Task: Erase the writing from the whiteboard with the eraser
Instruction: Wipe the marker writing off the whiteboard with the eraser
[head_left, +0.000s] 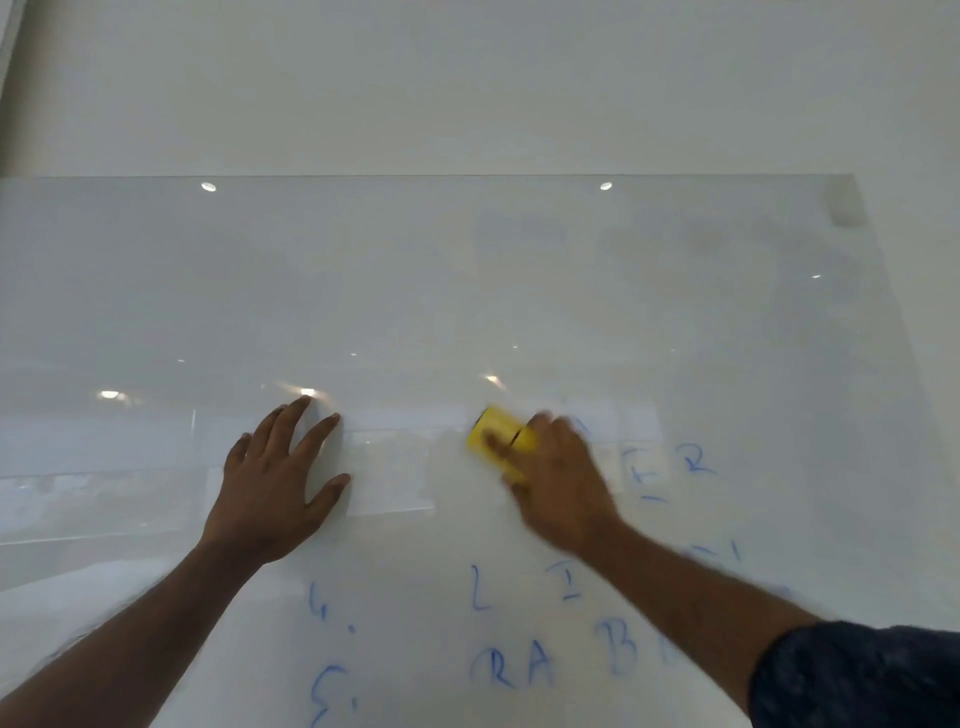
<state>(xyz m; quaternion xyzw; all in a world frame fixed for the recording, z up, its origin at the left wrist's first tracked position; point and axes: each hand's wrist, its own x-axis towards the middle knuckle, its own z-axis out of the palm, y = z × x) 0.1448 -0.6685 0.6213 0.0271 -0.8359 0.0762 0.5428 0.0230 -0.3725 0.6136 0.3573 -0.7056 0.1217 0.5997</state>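
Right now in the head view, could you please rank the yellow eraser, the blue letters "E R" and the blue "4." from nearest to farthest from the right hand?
1. Yellow eraser: gripped in the right hand.
2. Blue letters "E R": just right of it.
3. Blue "4.": lower left, below the left hand.

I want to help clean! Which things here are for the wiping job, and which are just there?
For the job:
yellow eraser
right hand holding it
whiteboard
blue writing

Just there:
left hand, flat on the board
wall
round board fixings
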